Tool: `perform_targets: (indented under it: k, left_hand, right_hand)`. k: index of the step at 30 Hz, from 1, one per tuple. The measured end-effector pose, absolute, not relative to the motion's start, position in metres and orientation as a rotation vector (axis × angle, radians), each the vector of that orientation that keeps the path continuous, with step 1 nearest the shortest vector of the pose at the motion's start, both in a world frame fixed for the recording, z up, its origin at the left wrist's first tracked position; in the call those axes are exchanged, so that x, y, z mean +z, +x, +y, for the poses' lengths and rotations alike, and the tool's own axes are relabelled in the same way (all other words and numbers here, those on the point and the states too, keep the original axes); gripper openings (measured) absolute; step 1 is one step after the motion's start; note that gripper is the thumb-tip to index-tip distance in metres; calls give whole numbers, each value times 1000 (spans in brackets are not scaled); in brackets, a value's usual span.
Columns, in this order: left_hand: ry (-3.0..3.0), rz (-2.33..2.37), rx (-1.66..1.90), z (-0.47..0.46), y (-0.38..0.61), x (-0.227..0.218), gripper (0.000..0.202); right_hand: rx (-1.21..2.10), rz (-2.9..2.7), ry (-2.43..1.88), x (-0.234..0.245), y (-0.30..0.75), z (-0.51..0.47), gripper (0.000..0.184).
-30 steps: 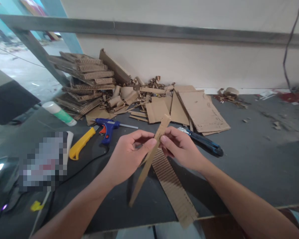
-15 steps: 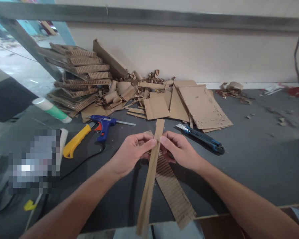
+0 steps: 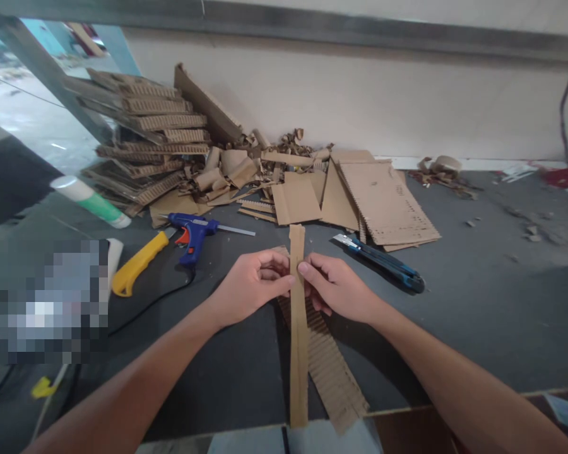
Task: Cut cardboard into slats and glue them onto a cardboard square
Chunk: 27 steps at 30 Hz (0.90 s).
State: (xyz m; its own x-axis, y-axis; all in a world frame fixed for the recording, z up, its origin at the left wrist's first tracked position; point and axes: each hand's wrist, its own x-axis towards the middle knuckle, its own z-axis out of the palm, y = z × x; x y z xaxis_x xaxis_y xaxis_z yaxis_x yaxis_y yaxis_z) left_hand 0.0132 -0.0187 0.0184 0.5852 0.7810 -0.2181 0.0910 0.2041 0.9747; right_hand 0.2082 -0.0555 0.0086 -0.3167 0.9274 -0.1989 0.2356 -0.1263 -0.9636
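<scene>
A long narrow cardboard strip (image 3: 298, 353) with a lengthwise crease is held up near its far end. My left hand (image 3: 253, 284) pinches its left edge between thumb and fingers. On the opposite edge my right hand (image 3: 338, 287) grips it the same way, thumb on top. Beneath both hands a wider corrugated cardboard piece (image 3: 334, 372) lies slantwise on the dark table, its near end at the front edge. Part of it is hidden by the strip and hands. To the right of my right hand rests a blue utility knife (image 3: 383, 263) with its blade out.
Left of my hands lie a blue glue gun (image 3: 196, 236), a yellow-handled tool (image 3: 139, 265) and a white-green tube (image 3: 92, 202). Stacked corrugated pieces (image 3: 156, 123) stand at the back left, beside cardboard scraps (image 3: 236, 170). Flat cardboard sheets (image 3: 388, 198) lie behind the knife.
The strip's near end has swung to the right, so the strip now points almost straight away from me. Both hands keep their hold on it. The view has shifted slightly.
</scene>
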Motion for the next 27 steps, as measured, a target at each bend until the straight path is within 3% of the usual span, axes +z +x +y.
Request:
perform_targets:
  k: [6,27]
  left_hand:
    - [1302,799,579,-17,16,14,29]
    - [1375,828,526,-15,14,16,39]
  right_hand:
    - [1263,-1688,-1335,6,207,-56,38]
    - [1473,-1494,-1362,8,205,-59,36]
